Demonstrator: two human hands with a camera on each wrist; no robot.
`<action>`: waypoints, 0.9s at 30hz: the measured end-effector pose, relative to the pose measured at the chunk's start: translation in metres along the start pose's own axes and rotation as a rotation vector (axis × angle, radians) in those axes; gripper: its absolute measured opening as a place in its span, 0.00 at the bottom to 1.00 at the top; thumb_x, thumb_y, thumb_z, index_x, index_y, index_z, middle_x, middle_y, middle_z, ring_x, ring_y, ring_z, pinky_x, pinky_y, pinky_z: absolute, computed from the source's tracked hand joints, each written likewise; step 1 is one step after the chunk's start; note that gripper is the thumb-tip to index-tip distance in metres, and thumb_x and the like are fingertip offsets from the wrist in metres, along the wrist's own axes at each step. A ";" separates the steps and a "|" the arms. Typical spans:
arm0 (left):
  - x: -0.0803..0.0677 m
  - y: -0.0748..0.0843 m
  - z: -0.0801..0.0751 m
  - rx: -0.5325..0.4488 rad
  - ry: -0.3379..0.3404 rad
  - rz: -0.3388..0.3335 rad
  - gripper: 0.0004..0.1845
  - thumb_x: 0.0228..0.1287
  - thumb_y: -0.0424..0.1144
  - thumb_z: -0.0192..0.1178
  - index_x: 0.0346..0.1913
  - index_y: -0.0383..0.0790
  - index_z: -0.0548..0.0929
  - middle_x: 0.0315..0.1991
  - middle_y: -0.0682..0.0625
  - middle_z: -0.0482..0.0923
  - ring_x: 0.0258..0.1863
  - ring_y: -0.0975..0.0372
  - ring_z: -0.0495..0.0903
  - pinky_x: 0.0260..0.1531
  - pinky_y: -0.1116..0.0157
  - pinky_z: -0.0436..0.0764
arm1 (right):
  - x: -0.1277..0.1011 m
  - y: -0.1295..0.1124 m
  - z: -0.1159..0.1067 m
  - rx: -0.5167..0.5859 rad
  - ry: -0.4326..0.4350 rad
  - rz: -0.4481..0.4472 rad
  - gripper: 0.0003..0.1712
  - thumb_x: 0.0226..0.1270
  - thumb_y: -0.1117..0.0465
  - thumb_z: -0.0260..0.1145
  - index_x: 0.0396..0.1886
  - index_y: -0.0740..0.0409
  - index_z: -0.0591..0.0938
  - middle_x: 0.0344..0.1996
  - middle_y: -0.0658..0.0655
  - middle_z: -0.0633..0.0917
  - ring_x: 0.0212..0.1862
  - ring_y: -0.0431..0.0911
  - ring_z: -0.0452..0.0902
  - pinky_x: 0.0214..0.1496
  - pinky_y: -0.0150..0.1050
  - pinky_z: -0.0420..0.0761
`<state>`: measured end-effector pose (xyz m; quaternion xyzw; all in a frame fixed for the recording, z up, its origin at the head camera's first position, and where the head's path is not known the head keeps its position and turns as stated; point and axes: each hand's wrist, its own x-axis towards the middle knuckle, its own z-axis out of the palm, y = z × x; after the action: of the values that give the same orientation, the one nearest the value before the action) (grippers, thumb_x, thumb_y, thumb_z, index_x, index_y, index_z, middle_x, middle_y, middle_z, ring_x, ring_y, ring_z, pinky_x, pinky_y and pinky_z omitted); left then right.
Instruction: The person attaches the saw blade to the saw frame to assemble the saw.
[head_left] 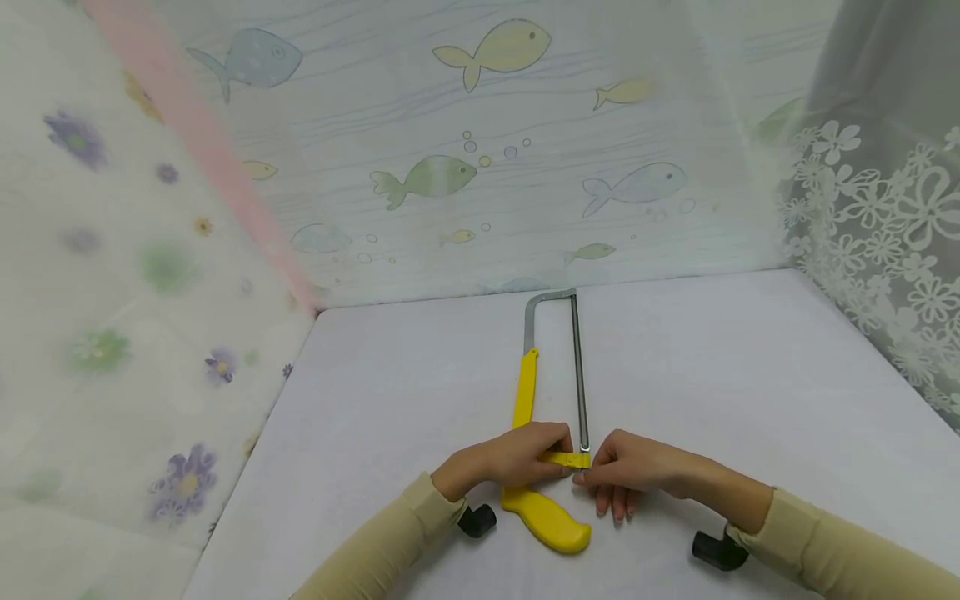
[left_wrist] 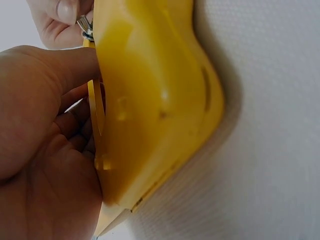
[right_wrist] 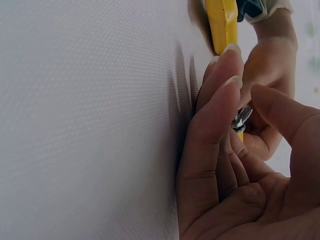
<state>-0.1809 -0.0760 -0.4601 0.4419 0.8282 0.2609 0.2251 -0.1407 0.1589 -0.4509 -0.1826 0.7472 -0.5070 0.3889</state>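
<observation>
A pale fish-print backdrop stands behind a white surface, with a flowered cloth hanging on the left and a lace curtain on the right. On the surface lies a hacksaw, flat, its long axis running away from the person: the metal bow at the far end near the backdrop, the yellow frame bar coming toward the body, and the thick yellow handle nearest the person, between the two forearms. The thin blade runs along the saw's right side down to a yellow bracket just above the handle. The left hand lies over the saw where frame and handle meet; its grip is curled round the yellow frame, the fingers wrapping the plastic edge in the left wrist view. The right hand sits just beside it on the right, touching the blade's near end. Its thumb and forefinger are pressed together on a small metal wing nut at the bracket, while the other fingers stretch out straight against the surface. In the left wrist view the same wing nut shows at the top of the handle, under a thumb tip of the other hand.
</observation>
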 end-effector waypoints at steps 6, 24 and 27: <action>0.000 -0.001 -0.001 0.005 0.002 0.011 0.04 0.76 0.37 0.60 0.45 0.44 0.76 0.38 0.58 0.76 0.37 0.70 0.72 0.41 0.77 0.73 | 0.000 -0.003 0.000 0.015 0.008 0.026 0.24 0.74 0.51 0.66 0.27 0.67 0.85 0.21 0.58 0.86 0.16 0.40 0.79 0.20 0.29 0.76; 0.001 0.000 0.001 -0.009 0.011 -0.001 0.05 0.74 0.38 0.62 0.44 0.44 0.76 0.37 0.58 0.76 0.35 0.69 0.72 0.39 0.76 0.73 | -0.008 -0.001 -0.004 -0.001 0.033 0.034 0.19 0.74 0.55 0.66 0.29 0.67 0.87 0.21 0.58 0.86 0.17 0.40 0.79 0.21 0.29 0.76; 0.001 0.000 0.001 -0.004 0.014 -0.002 0.05 0.75 0.39 0.62 0.44 0.45 0.76 0.36 0.58 0.75 0.34 0.70 0.70 0.37 0.76 0.71 | -0.009 0.000 -0.005 -0.007 0.038 0.026 0.16 0.73 0.57 0.67 0.30 0.66 0.87 0.21 0.57 0.86 0.18 0.40 0.79 0.21 0.29 0.76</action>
<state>-0.1810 -0.0750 -0.4612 0.4389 0.8297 0.2653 0.2204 -0.1386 0.1681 -0.4464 -0.1644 0.7585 -0.5029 0.3805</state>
